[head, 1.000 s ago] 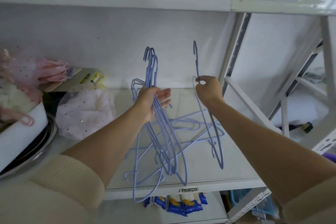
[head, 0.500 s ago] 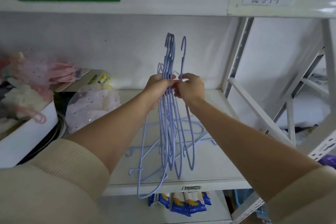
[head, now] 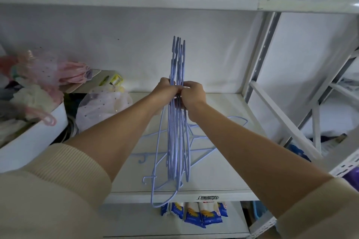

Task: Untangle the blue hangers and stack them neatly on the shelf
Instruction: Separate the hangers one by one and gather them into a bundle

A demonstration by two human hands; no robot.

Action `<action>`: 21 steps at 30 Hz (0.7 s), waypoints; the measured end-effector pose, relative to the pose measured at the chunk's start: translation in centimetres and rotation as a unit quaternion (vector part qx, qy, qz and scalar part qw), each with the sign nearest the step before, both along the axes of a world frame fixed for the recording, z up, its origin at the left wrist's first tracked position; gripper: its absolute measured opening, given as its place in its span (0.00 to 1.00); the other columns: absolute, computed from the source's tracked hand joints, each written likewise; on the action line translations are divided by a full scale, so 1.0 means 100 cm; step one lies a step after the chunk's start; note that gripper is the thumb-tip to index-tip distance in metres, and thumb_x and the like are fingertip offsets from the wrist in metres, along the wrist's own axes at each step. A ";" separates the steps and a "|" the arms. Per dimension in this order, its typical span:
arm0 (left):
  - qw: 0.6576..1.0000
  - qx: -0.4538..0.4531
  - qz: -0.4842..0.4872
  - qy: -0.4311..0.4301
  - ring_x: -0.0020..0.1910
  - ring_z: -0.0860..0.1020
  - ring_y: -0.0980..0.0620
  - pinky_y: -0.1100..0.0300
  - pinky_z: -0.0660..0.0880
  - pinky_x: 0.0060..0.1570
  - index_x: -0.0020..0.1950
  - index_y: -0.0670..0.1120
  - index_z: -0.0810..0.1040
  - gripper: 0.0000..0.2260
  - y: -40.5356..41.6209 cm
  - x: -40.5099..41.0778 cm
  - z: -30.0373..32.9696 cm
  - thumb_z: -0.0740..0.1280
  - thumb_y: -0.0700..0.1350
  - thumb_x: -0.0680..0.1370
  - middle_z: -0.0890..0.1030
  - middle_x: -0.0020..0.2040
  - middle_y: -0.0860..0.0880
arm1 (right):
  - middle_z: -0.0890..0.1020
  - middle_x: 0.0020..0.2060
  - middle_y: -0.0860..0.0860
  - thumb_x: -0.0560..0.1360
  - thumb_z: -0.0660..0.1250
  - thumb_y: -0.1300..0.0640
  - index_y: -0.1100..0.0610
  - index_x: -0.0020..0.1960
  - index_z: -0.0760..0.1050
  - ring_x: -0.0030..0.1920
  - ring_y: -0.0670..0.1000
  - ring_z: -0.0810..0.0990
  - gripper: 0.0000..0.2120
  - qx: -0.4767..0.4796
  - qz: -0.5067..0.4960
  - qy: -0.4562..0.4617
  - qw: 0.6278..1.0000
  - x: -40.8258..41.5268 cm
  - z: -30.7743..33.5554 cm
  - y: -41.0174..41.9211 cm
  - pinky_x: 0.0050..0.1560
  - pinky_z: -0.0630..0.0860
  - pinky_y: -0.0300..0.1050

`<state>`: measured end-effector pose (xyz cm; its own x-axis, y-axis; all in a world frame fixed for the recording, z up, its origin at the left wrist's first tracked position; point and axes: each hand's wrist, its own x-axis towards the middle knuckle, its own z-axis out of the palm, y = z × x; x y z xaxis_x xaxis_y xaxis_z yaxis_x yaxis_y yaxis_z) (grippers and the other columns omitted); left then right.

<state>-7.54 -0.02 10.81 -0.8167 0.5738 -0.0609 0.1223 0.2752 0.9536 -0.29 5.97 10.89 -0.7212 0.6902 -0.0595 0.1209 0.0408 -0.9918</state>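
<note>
Several thin blue hangers [head: 177,141] stand upright in one tight bundle above the white shelf [head: 223,170], hooks pointing up. My left hand [head: 165,90] and my right hand [head: 192,95] both grip the bundle at the necks, pressed together from either side. The lower ends of the bundle hang past the shelf's front edge. A few more blue hangers [head: 206,141] lie flat on the shelf behind the bundle, partly hidden by it and by my right forearm.
A clear dotted bag [head: 104,105] and pink items [head: 58,72] sit at the left of the shelf, beside a white bin [head: 33,141]. Grey shelf uprights [head: 262,52] stand at the right. Blue packets [head: 194,213] hang below the shelf.
My right hand has brought its single hanger across to the left and joined it to the bundle in my left hand. Both hands now clasp one aligned stack, held slightly higher.
</note>
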 end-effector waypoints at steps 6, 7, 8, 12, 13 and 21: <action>1.000 0.012 0.016 0.008 0.27 0.73 0.50 0.64 0.69 0.23 0.60 0.32 0.73 0.19 -0.010 -0.005 -0.009 0.66 0.43 0.75 0.74 0.33 0.45 | 0.81 0.38 0.61 0.75 0.56 0.67 0.60 0.52 0.68 0.36 0.60 0.81 0.07 0.062 0.050 -0.058 0.995 -0.010 -0.004 -0.002 0.49 0.82 0.58; 1.000 0.019 0.018 0.001 0.27 0.73 0.50 0.62 0.69 0.25 0.59 0.31 0.74 0.17 -0.013 -0.005 -0.010 0.66 0.42 0.76 0.74 0.32 0.45 | 0.81 0.41 0.63 0.74 0.57 0.67 0.59 0.52 0.65 0.38 0.61 0.82 0.08 0.075 0.062 -0.061 0.993 -0.011 -0.005 -0.001 0.49 0.82 0.59; 0.999 0.033 0.023 -0.008 0.27 0.74 0.50 0.61 0.70 0.26 0.58 0.32 0.74 0.15 -0.015 -0.005 -0.011 0.66 0.41 0.77 0.75 0.32 0.44 | 0.82 0.44 0.65 0.72 0.58 0.68 0.59 0.50 0.64 0.39 0.61 0.82 0.09 0.100 0.079 -0.067 0.990 -0.012 -0.005 0.000 0.47 0.83 0.57; 0.993 0.094 0.061 -0.023 0.34 0.80 0.54 0.62 0.78 0.34 0.53 0.40 0.71 0.06 -0.020 -0.010 -0.015 0.65 0.38 0.77 0.80 0.40 0.45 | 0.82 0.35 0.58 0.73 0.62 0.66 0.57 0.50 0.71 0.28 0.52 0.79 0.08 0.125 0.062 -0.057 0.989 -0.012 -0.011 0.012 0.27 0.74 0.38; 0.991 0.113 0.064 -0.035 0.35 0.82 0.54 0.59 0.81 0.41 0.51 0.41 0.70 0.04 -0.021 -0.011 -0.015 0.64 0.37 0.78 0.82 0.41 0.44 | 0.83 0.34 0.58 0.73 0.61 0.65 0.56 0.50 0.72 0.27 0.53 0.79 0.08 0.115 0.020 -0.053 0.992 -0.011 -0.018 0.021 0.28 0.75 0.41; 0.986 0.139 0.060 -0.068 0.26 0.83 0.55 0.57 0.82 0.39 0.51 0.40 0.67 0.04 -0.031 -0.028 -0.032 0.60 0.34 0.79 0.82 0.38 0.42 | 0.70 0.28 0.57 0.74 0.64 0.63 0.62 0.38 0.68 0.26 0.54 0.72 0.08 -0.129 -0.041 -0.310 0.941 0.018 -0.118 0.064 0.31 0.76 0.44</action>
